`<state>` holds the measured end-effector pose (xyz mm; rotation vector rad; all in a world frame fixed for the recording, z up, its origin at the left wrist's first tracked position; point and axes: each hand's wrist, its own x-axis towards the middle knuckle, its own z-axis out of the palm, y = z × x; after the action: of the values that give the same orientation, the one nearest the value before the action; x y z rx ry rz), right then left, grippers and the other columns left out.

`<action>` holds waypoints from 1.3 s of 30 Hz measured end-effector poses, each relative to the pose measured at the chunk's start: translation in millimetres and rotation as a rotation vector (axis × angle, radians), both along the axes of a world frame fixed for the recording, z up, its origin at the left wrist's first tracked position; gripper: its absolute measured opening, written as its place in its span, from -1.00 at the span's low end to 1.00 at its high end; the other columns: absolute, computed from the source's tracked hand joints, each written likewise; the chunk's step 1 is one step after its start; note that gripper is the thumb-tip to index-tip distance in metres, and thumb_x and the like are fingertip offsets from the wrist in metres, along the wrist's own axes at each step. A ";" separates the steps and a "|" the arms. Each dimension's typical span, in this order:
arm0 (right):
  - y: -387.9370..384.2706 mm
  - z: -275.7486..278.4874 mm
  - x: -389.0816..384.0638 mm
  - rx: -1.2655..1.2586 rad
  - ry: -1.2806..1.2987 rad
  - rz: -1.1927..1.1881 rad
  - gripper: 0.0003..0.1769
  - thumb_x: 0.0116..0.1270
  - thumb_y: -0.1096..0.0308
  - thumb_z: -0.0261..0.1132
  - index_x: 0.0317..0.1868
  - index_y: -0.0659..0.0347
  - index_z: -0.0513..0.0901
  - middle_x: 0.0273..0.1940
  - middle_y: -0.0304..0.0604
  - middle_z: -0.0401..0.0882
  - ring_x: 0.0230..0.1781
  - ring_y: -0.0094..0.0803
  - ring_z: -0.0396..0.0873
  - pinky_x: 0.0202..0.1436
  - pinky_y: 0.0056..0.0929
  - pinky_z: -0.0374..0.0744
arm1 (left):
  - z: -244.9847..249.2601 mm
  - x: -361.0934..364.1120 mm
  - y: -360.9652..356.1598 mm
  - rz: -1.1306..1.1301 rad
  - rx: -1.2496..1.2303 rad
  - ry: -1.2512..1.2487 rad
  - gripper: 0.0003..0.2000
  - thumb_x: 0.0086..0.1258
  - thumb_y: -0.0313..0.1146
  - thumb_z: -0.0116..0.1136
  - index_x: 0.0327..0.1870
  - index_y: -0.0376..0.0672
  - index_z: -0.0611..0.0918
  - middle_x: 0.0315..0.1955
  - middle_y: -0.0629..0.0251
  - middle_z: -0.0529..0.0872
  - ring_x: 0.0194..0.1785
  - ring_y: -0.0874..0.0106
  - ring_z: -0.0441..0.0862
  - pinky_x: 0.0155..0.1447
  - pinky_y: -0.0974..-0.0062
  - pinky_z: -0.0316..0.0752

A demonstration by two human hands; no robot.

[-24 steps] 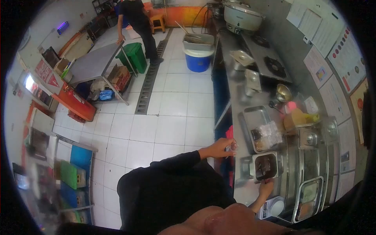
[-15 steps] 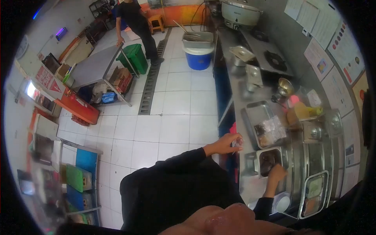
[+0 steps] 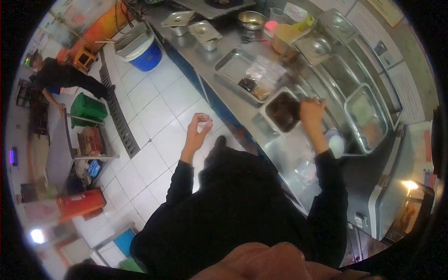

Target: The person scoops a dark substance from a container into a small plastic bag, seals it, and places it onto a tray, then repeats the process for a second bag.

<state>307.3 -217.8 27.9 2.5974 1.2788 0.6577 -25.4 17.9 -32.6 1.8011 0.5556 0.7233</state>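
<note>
My left hand [image 3: 198, 132] is held out over the floor, away from the counter edge. Its thumb and fingers curl around a small clear plastic item [image 3: 204, 119], too blurred to name. At the right rim of a square steel pan [image 3: 283, 112] with dark contents is my right hand [image 3: 311, 113]. Its fingers are closed, and whatever they hold is hidden. Left of that pan lies a shallow steel tray [image 3: 228, 70], with a clear plastic packet [image 3: 265, 71] on its right side. A round white item [image 3: 335, 143] sits near my right wrist.
Lidded steel pans [image 3: 205, 32] and a metal bowl [image 3: 252, 21] stand farther along the counter [image 3: 280, 156]. A glass-like framed tray [image 3: 366, 119] lies at right. On the floor are a blue bucket [image 3: 145, 57] and a green bin [image 3: 87, 109]. Another person [image 3: 70, 74] stands at a metal table.
My view has swung toward the counter. The right hand has gone from above the dark-filled pan to its right side. My left hand, still curled, now shows farther from the counter.
</note>
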 end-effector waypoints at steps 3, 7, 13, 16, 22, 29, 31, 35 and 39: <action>5.6 -25.2 6.9 0.045 -0.045 0.042 -0.80 0.20 0.34 0.13 -0.44 0.08 0.70 -0.45 -0.17 0.66 -0.21 -0.29 0.59 0.13 0.02 0.29 | 6.2 12.2 -1.1 -0.034 -0.016 0.010 -0.73 0.30 -0.38 0.23 -0.05 -0.23 0.49 -0.21 0.25 0.63 -0.04 0.40 0.56 0.13 0.44 0.40; 7.6 -42.1 0.5 -0.014 0.072 0.008 -0.80 0.21 0.25 0.19 -0.46 0.07 0.70 -0.47 -0.20 0.66 -0.23 -0.29 0.58 0.01 -0.06 0.29 | 10.6 31.1 -3.5 -0.085 -0.021 -0.008 -0.73 0.30 -0.37 0.23 -0.06 -0.24 0.48 -0.22 0.27 0.64 -0.04 0.41 0.56 0.12 0.44 0.40; -6.3 -51.9 -6.9 0.126 0.342 0.002 -0.78 0.15 0.05 0.34 -0.47 -0.03 0.73 -0.51 -0.20 0.64 -0.27 -0.28 0.58 -0.02 -0.09 0.25 | 19.7 49.5 -13.2 -0.150 -0.027 -0.039 -0.71 0.30 -0.36 0.22 -0.04 -0.24 0.46 -0.21 0.25 0.64 -0.05 0.41 0.58 0.13 0.42 0.40; -14.9 -61.1 -12.9 0.191 0.496 0.019 -0.78 0.16 0.02 0.34 -0.42 -0.07 0.76 -0.49 -0.19 0.65 -0.30 -0.27 0.59 -0.02 -0.08 0.25 | 18.4 53.9 -16.8 -0.174 -0.010 -0.030 -0.69 0.30 -0.36 0.21 -0.01 -0.23 0.43 -0.20 0.24 0.64 -0.05 0.40 0.59 0.15 0.40 0.39; -34.7 -39.4 -16.3 0.283 0.799 -0.166 -0.74 0.19 -0.01 0.33 -0.34 -0.04 0.77 -0.43 -0.21 0.69 -0.29 -0.24 0.61 0.02 -0.08 0.25 | 10.4 57.3 -17.8 -0.215 -0.056 -0.064 -0.63 0.31 -0.36 0.19 0.06 -0.21 0.36 -0.19 0.23 0.61 -0.01 0.37 0.57 0.18 0.39 0.36; -70.2 -67.6 -7.8 0.613 1.018 -0.217 -0.76 0.21 0.06 0.34 -0.29 0.00 0.78 -0.48 -0.27 0.69 -0.41 -0.39 0.63 -0.15 -0.29 0.43 | 8.8 61.3 -16.4 -0.259 -0.118 -0.075 -0.61 0.28 -0.42 0.16 0.09 -0.21 0.34 -0.09 0.20 0.54 0.08 0.34 0.51 0.24 0.37 0.30; -78.0 -71.3 -8.0 0.754 1.085 -0.175 -0.79 0.21 0.13 0.36 -0.27 0.05 0.78 -0.52 -0.27 0.67 -0.48 -0.48 0.60 -0.30 -0.42 0.47 | 10.1 63.9 -17.0 -0.266 -0.114 -0.077 -0.62 0.28 -0.43 0.15 0.09 -0.22 0.35 -0.08 0.20 0.54 0.10 0.33 0.51 0.25 0.37 0.29; -86.8 -76.9 -12.3 0.888 1.120 -0.188 -0.80 0.22 0.23 0.37 -0.26 0.18 0.77 -0.57 -0.27 0.59 -0.55 -0.58 0.48 -0.45 -0.56 0.41 | 17.1 71.6 -21.2 -0.281 -0.029 -0.030 -0.66 0.31 -0.41 0.14 0.06 -0.25 0.39 -0.08 0.19 0.55 0.11 0.30 0.51 0.24 0.37 0.30; -89.9 -75.8 -15.1 0.946 1.132 -0.161 -0.78 0.23 0.25 0.37 -0.28 0.24 0.75 -0.59 -0.28 0.57 -0.57 -0.59 0.44 -0.44 -0.56 0.40 | 28.7 84.0 -27.9 -0.288 0.033 0.010 -0.66 0.33 -0.36 0.16 0.06 -0.26 0.42 -0.06 0.15 0.58 0.09 0.29 0.53 0.21 0.40 0.34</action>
<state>292.2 -307.7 -47.9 4.0739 0.9976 -0.5336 58.6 -10.0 -3.8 1.8673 0.2830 0.5287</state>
